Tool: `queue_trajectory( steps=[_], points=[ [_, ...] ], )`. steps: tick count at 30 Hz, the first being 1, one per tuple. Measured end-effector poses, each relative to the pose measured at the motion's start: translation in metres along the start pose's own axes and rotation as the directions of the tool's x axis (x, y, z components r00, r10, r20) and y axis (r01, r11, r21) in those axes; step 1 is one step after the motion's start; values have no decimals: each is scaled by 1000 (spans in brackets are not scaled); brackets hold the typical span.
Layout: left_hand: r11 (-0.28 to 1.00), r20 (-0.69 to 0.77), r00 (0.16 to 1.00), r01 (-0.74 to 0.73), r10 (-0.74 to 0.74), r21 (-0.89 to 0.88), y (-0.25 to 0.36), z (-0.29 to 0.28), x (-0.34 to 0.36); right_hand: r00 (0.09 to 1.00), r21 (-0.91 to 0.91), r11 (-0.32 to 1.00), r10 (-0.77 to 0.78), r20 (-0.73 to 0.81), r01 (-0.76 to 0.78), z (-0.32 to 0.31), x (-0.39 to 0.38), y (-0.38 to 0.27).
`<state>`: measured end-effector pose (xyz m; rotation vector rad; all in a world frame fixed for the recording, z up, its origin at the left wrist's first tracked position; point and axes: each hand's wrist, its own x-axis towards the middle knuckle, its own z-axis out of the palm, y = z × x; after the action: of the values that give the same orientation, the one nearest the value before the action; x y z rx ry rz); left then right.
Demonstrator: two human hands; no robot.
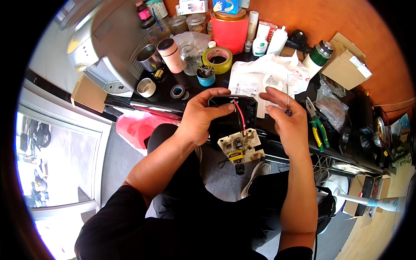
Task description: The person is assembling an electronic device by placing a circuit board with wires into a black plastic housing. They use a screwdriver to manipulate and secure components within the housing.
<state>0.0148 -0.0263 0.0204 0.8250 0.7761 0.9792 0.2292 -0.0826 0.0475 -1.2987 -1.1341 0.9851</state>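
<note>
My left hand (198, 116) is closed on the edge of a black plastic housing (247, 104), thumb across its inside. Out of the housing run a red wire (241, 115) and a black one, down to a grimy circuit board (249, 143) with a yellow-labelled part, which hangs in front of my knees. My right hand (291, 130) is to the right of the housing, apart from it. Between its fingers stands a thin screwdriver (287, 93), shaft pointing up; its handle is mostly hidden by the hand.
Green-and-yellow pliers (318, 125) lie right of my right hand on the black table. Behind are papers (245, 80), a tape roll (219, 58), a blue tin (205, 78), a glass jar (190, 60) and a thermos (318, 56). A red bag (132, 128) lies at the left, below the table.
</note>
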Motion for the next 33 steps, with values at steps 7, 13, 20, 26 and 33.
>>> queue_trajectory(
  steps=[7, 13, 20, 26, 33],
  points=[
    [964, 146, 972, 206, -182, -169, 9, -1, 2, 963, -41, 999, 42, 265, -32, 5, -12, -4],
    [945, 198, 949, 281, -247, -167, 3, -3, 9, 962, -4, 999, 52, 267, -53, 18, -12, 1],
    [933, 133, 973, 220, -189, -286, 20, -22, 18, 969, -73, 973, 225, 100, -218, 10, -19, -14],
    [917, 138, 963, 262, -230, -299, 36, -28, 6, 973, -120, 973, 210, 96, -198, 22, -19, -7],
    [933, 171, 966, 237, -196, -270, 89, -32, -53, 947, 187, 954, 180, 264, -234, 76, -50, -50]
  ],
)
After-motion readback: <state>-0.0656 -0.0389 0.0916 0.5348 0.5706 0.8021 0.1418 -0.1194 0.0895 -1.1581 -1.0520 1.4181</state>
